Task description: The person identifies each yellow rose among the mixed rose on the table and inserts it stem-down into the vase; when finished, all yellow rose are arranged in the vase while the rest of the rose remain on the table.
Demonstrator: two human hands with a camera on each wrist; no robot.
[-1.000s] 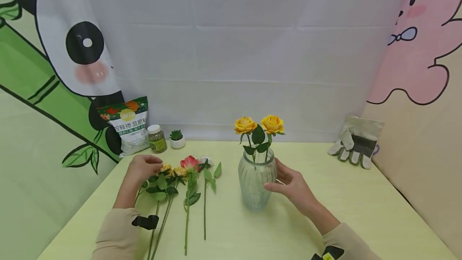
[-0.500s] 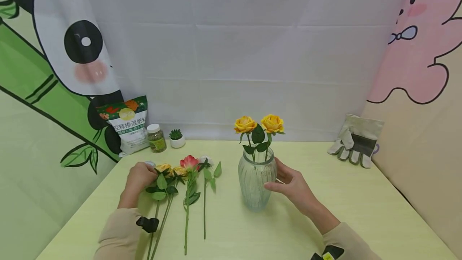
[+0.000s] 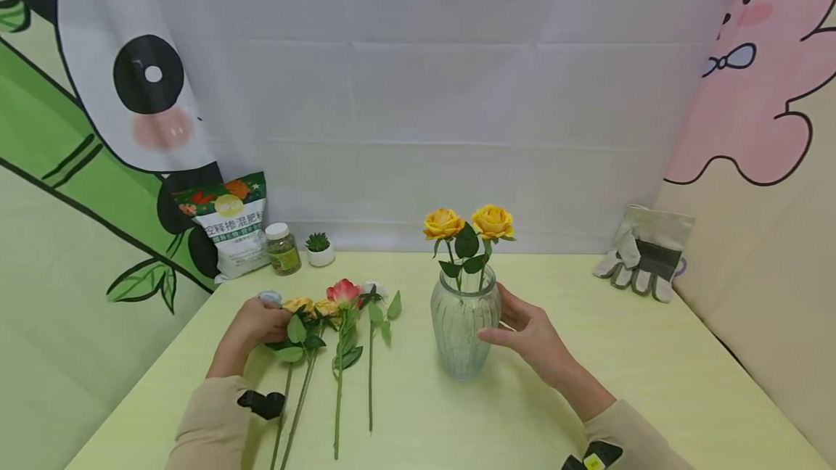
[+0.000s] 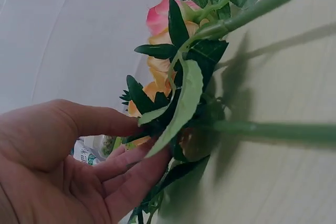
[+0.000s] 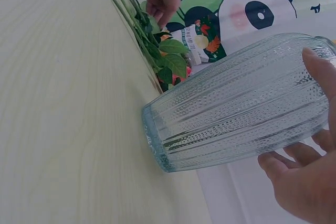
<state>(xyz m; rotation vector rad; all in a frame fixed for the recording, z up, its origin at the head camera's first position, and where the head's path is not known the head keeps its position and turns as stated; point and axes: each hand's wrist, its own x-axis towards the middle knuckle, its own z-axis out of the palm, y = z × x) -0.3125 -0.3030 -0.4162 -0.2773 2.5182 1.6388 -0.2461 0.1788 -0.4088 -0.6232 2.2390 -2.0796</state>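
Observation:
My left hand [image 3: 256, 325] pinches the leafy upper stem of a yellow rose [image 3: 299, 304] lying at the left of the table. In the left wrist view, thumb and fingers [image 4: 126, 171] close around the green leaves [image 4: 184, 98] just below the bloom; the exact grip point is partly hidden. My right hand [image 3: 532, 336] holds the ribbed glass vase [image 3: 462, 339] around its right side. The vase [image 5: 236, 108] stands upright on the table. Two yellow roses [image 3: 493, 223] with dark leaves stand in it.
Beside the held rose lie another yellow rose [image 3: 328, 310], a red-pink flower [image 3: 342, 291], a white flower [image 3: 372, 289] and a pale blue flower [image 3: 269, 297]. A fertilizer bag [image 3: 235, 227], a jar [image 3: 283, 251] and a potted succulent [image 3: 320, 249] stand behind. Gloves [image 3: 646, 256] rest back right.
My left hand has come down from above the blooms, uncovering the pale blue flower, and now pinches a yellow rose, whose stem has shifted slightly. The right hand and vase stay in place.

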